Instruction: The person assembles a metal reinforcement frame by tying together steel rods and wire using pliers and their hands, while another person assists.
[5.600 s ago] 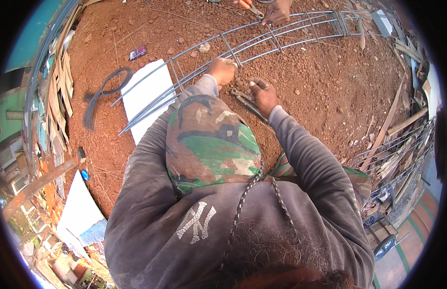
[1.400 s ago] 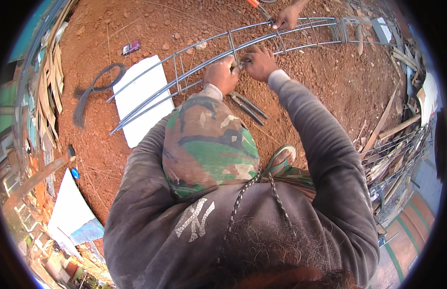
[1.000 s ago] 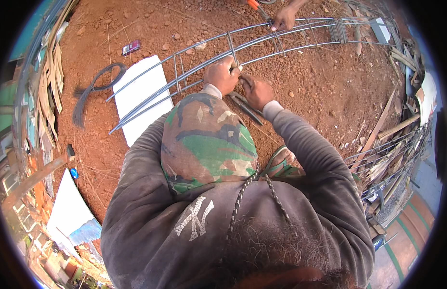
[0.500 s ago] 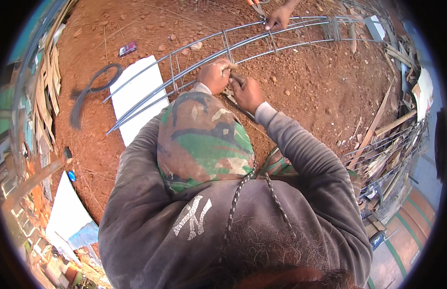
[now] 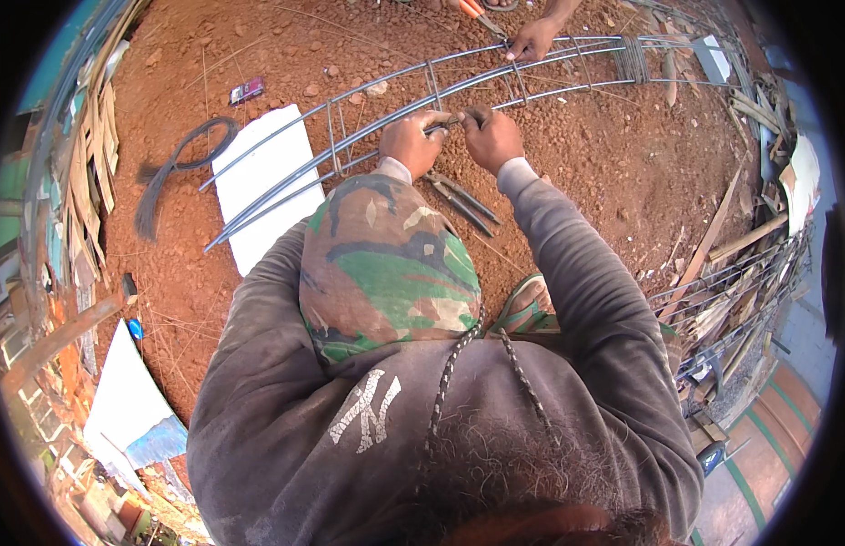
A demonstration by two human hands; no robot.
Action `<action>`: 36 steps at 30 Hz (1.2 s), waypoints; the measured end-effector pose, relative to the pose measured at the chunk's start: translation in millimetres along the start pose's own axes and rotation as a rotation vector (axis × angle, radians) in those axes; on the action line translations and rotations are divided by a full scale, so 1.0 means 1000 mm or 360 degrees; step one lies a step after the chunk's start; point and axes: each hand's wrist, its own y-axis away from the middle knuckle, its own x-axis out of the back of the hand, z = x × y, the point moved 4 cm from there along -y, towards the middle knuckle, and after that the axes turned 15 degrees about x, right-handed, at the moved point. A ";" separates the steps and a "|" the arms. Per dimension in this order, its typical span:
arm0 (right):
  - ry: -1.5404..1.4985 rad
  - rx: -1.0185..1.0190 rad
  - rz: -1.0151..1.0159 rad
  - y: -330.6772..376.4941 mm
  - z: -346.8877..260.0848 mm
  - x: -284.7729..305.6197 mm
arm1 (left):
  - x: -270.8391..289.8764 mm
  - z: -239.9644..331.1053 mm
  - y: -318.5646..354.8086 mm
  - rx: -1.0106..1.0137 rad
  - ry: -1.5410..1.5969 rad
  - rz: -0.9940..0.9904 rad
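Note:
Both my hands meet at the near side of a long cage of steel reinforcing bars (image 5: 368, 131), at the upper middle. My left hand (image 5: 411, 142) is closed beside the bars, thumb and forefinger pinched together. Against it, my right hand (image 5: 492, 139) is closed too, fingertips pinching. Something small and dark shows between the fingertips, too small to name. Below the hands, dark-handled pincers (image 5: 465, 202) lie on the soil. Farther up, a co-worker's hand (image 5: 532, 39) touches the cage, near orange-handled pliers (image 5: 477, 13).
A white sheet (image 5: 275, 173) lies under the cage's left end. Left of it are a bundle of dark wire (image 5: 159, 196) and a small purple packet (image 5: 247, 90). Wood scraps (image 5: 84, 173) line the left; more bars and wood lie right. My camouflage-covered knee (image 5: 386, 264) is close below.
My right hand has moved up and to the right, uncovering the pincers. My left hand has shifted slightly right. More of the orange-handled pliers now shows, and my sandalled foot has come into sight.

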 end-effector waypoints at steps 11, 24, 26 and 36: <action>-0.1838 -0.0818 -0.0940 0.041 0.003 -0.025 | -0.004 -0.017 -0.006 -0.0305 0.0040 0.0013; -0.0396 -0.0049 -0.0480 0.051 0.031 -0.020 | 0.036 0.014 -0.083 -0.0753 -0.0872 -0.0191; -0.0301 -0.0093 -0.0393 0.043 0.025 -0.029 | 0.027 0.020 -0.092 -0.0916 -0.0902 -0.0152; -0.0064 0.0360 -0.0065 0.021 0.021 -0.056 | 0.019 0.031 -0.082 -0.0725 -0.0915 -0.0028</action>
